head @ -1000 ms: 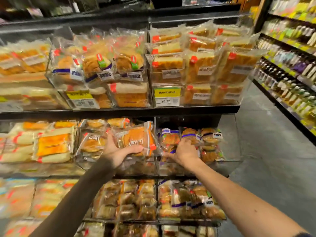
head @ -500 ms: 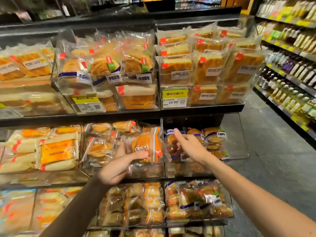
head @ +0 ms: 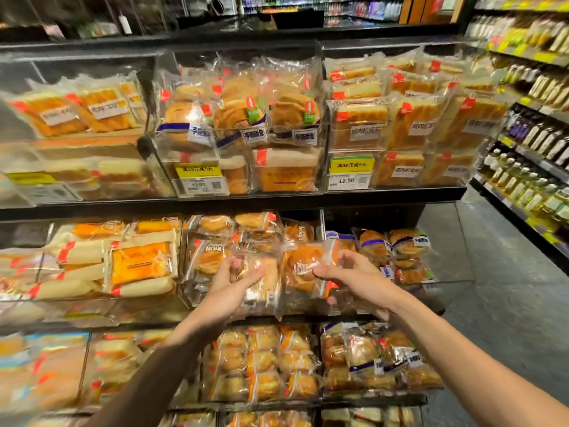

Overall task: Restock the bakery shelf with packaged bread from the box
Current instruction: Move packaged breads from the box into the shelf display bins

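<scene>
left hand point(head: 229, 291): gripping bread pack point(head: 261, 285) | right hand point(head: 354, 277): pinching second pack point(head: 303, 266)

Far-left bread packs point(head: 46, 374) blurred, labels unreadable

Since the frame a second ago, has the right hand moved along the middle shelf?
Yes. The right hand has shifted left, away from the blue-banded bun packs, and now pinches the clear-wrapped round bread pack beside the left hand.

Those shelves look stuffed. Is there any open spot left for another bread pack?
Free: the clear bin's right end, beside the blue-banded buns, and the top shelf's far left above the orange loaves. Crowded: the centre bins, where the left hand and right hand grip bread packs.
</scene>
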Action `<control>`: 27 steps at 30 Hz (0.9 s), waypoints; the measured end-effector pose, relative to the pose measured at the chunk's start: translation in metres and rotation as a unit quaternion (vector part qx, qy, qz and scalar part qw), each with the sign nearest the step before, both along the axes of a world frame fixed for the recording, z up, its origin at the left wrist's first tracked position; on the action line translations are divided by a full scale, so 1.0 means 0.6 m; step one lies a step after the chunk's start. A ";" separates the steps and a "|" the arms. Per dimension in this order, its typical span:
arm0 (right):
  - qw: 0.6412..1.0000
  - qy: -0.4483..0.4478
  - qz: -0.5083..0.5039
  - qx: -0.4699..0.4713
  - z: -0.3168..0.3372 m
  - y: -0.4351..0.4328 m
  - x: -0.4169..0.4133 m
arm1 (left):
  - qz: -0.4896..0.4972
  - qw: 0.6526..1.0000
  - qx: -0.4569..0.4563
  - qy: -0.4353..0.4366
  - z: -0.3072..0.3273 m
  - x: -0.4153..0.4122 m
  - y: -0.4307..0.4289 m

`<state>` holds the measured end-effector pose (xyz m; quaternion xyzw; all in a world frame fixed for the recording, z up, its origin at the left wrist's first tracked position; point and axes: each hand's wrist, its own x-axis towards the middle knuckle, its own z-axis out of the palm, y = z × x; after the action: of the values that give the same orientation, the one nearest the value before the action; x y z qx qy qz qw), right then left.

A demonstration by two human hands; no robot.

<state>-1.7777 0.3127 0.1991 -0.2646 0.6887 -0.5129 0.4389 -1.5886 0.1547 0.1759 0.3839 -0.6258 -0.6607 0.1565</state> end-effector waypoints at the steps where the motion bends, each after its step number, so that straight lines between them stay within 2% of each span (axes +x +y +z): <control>1: 1.000 0.016 -0.022 0.003 0.000 -0.004 -0.001 | 0.018 1.000 -0.003 -0.011 -0.002 0.006 -0.006; 6: 0.982 0.097 -0.159 0.023 -0.035 -0.038 -0.006 | 0.085 0.996 0.030 -0.006 -0.004 0.031 -0.019; 10: 0.959 0.211 -0.189 0.028 -0.040 -0.074 0.015 | 0.111 0.991 0.072 0.030 -0.022 0.042 -0.032; 12: 0.953 0.218 -0.210 0.027 -0.043 -0.092 0.025 | 0.109 0.990 0.085 0.036 -0.005 0.041 -0.024; 15: 0.952 0.177 -0.249 0.037 -0.053 -0.121 0.039 | 0.101 0.989 0.097 0.049 0.001 0.040 -0.019; 19: 0.937 0.028 -0.348 0.028 -0.066 -0.161 0.046 | 0.077 0.990 0.097 0.062 0.008 0.039 -0.027; 23: 0.897 -0.072 -0.437 -0.004 -0.072 -0.195 0.060 | 0.062 0.992 0.086 0.064 0.009 0.045 -0.061; 27: 0.846 -0.164 -0.505 -0.054 -0.067 -0.240 0.072 | -0.006 0.996 0.062 0.063 0.013 0.052 -0.095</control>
<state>-1.7342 0.1684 0.1592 0.1847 0.6162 -0.7359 0.2113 -1.5573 0.0978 0.1837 0.3465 -0.5749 -0.7219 0.1681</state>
